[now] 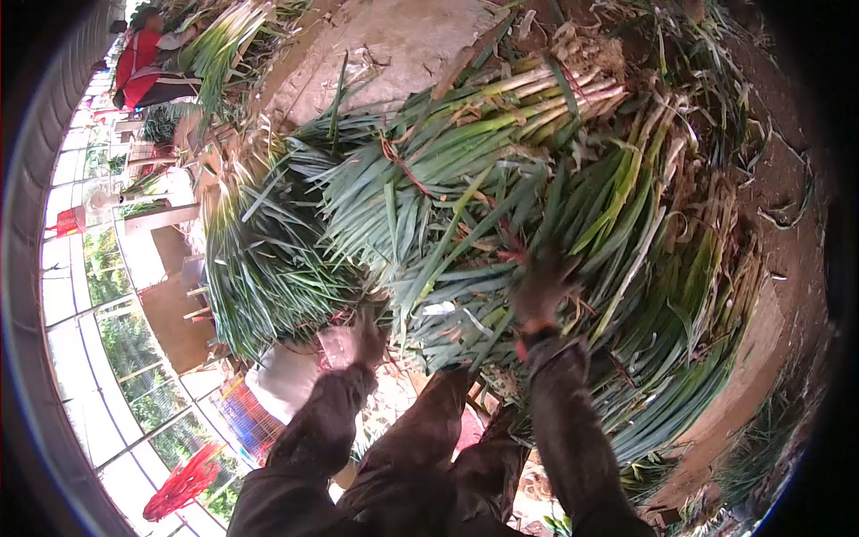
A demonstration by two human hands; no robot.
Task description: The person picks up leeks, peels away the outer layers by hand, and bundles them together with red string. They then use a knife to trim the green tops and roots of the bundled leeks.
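Observation:
Large heaps of green onions (501, 179) fill the middle of the head view, with white roots towards the upper right and green leaves towards the lower left. My right hand (541, 282), blurred by motion, is over the leaves of the heap; its fingers are smeared. Lower left of it, my left hand (367, 338) is beside the leaf ends of a second bunch (268, 259), near a pinkish object (337, 347). What its blurred fingers hold, if anything, I cannot make out. Red ties (407, 170) show among the leaves.
A person in a red vest (139, 67) handles onions (224, 49) at the upper left. A blue and orange crate (246, 413), a white sack (284, 380) and a red net (183, 483) lie at the lower left. Brown boards (174, 327) stand by the windows.

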